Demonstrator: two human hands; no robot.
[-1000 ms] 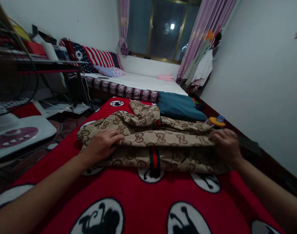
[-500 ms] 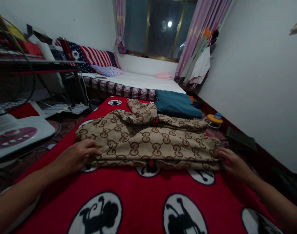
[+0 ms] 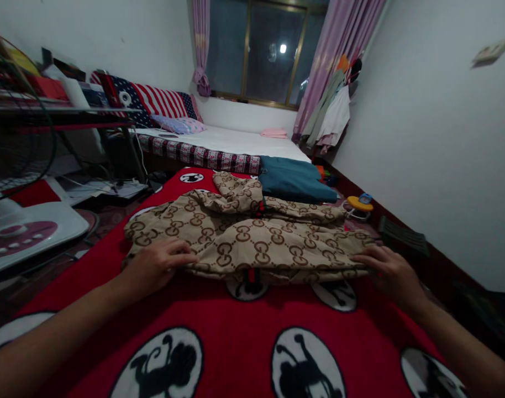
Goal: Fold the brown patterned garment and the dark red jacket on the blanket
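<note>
A tan garment (image 3: 269,237) with a brown interlocking-letter print lies across a red blanket (image 3: 231,337). It is partly folded, with a bunched section at the back and green-red stripe pieces. My left hand (image 3: 159,268) grips its near edge toward the left, fingers curled over the cloth. At the near right corner, my right hand (image 3: 387,273) has its fingers bent over the fabric, the thumb hidden. Both hands are closed on the cloth. Behind the garment lies a folded teal piece of clothing (image 3: 296,179), untouched.
A bed with a white top (image 3: 231,139) stands under the window. On the left are a cluttered desk (image 3: 70,109) and a white appliance (image 3: 66,213). Clothes (image 3: 335,119) hang by the curtain at right. A yellow stool (image 3: 359,204) stands near the right wall.
My left hand has moved right along the garment's near edge. My right hand stays at the right corner, its fingers reaching slightly farther over the cloth. The view has shifted a little.
</note>
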